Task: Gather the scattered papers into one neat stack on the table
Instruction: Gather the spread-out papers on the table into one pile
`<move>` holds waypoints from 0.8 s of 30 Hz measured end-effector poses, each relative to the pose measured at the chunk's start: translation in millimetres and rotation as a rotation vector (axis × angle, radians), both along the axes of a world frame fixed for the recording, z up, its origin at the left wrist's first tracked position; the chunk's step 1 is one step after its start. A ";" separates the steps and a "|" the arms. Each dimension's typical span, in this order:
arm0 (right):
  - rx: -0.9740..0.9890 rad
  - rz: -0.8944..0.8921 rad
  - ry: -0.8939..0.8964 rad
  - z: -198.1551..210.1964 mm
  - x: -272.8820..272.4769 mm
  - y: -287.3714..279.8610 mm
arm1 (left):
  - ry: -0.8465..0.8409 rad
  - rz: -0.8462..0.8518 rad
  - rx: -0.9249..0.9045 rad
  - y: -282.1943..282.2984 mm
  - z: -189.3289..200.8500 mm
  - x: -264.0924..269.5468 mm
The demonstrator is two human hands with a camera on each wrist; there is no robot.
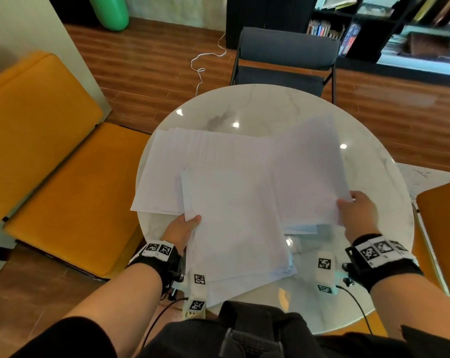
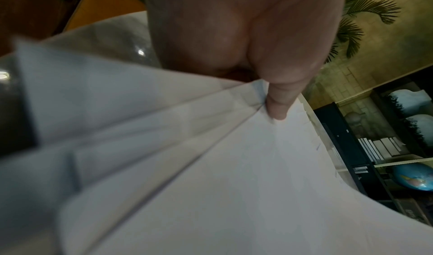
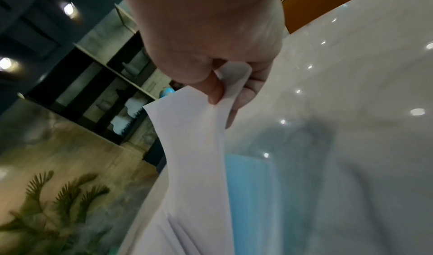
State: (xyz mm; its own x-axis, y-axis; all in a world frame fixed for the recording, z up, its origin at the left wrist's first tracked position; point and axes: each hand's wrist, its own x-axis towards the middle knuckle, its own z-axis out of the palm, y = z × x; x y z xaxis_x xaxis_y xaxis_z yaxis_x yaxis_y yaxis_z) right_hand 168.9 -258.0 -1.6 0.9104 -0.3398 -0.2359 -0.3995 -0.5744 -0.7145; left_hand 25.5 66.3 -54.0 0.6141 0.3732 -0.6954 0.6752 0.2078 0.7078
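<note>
Hands (image 1: 183, 228) (image 1: 358, 210) on unmarked papers (image 1: 234, 228)

Bright glare — blurry, warped edges

Bare marble (image 1: 283, 107) at the far side of the table, behind the papers (image 1: 218, 156); free passage there. Also an open strip along the right rim (image 1: 389, 177), and some free surface near the body, between the two wrists. Middle and left of the top covered by fanned sheets, overhanging the left edge. Left hand (image 1: 183, 228) and right hand (image 1: 358, 210) both occupied with sheets. Grey chair (image 1: 288, 60) close behind the far edge, orange seats (image 1: 71, 192) close on both sides.
</note>
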 end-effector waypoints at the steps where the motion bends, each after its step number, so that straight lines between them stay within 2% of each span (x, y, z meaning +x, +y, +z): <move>1: 0.035 -0.025 -0.050 9.7 3.1 -2.6 | 0.003 0.007 0.003 0.7 -0.8 0.0; 4: 0.137 -0.100 -0.119 30.2 12.8 -18.3 | 0.010 0.012 0.013 0.7 -0.3 1.1; 6: 0.184 -0.066 -0.111 38.4 17.9 -25.1 | 0.021 0.018 0.013 1.1 -1.0 1.0; 8: 0.352 -0.037 -0.116 40.6 21.5 -24.6 | 0.025 0.011 0.013 1.0 -0.6 1.6; 11: 0.433 0.057 -0.073 30.7 13.7 -9.6 | 0.032 0.014 0.006 1.1 1.9 3.9; 14: 0.533 0.139 0.023 3.6 -7.6 11.7 | 0.107 0.032 -0.005 2.4 4.8 5.7; 16: 0.455 0.213 0.107 -19.4 -24.9 22.4 | 0.129 0.134 -0.152 4.1 5.2 5.0; 17: 0.378 0.262 0.154 -29.7 -33.2 27.1 | 0.119 0.198 -0.252 5.0 2.3 5.7; 19: 0.150 0.393 0.253 -41.8 -50.5 39.0 | 0.143 0.206 -0.311 4.3 3.8 4.5; 21: -0.058 0.564 0.309 -48.0 -64.5 49.7 | 0.080 0.115 -0.199 2.7 4.8 3.3; 24: -0.253 0.748 0.345 -53.0 -71.6 61.0 | -0.025 0.004 -0.090 -0.3 6.2 0.2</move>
State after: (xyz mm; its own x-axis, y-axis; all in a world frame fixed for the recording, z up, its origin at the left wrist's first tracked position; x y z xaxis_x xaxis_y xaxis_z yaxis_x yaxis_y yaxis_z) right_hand 97.3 -197.0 -54.6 0.8076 0.2406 -0.5384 -0.0240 -0.8988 -0.4377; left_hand 25.7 66.0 -47.8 0.6306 0.3123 -0.7105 0.6565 0.2737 0.7029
